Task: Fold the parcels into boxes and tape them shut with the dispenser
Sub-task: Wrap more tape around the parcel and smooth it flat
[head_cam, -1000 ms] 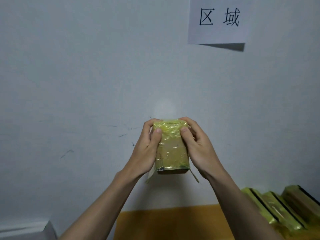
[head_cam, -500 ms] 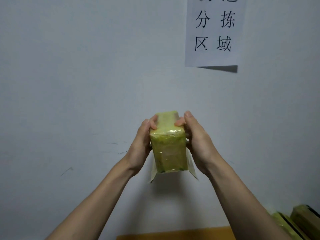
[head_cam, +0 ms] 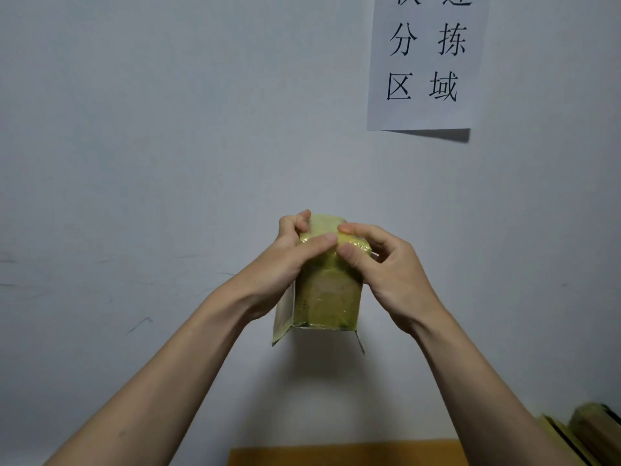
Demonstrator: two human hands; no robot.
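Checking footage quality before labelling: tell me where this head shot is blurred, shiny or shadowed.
Head view: the box shows glare on its glossy wrap; the stacked boxes at the lower right corner are smeared; the paper sign reads sharp and throws a dark shadow under its bottom edge; both the left hand and right hand look crisp.

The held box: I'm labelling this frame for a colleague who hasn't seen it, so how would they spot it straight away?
Start at the white wall and go down from the paper sign to mid-frame, where both forearms meet. There the left hand and right hand grip a yellow-green box wrapped in glossy film, flaps hanging open at its bottom. Unlike the boxes lying at bottom right, it is held up in the air.
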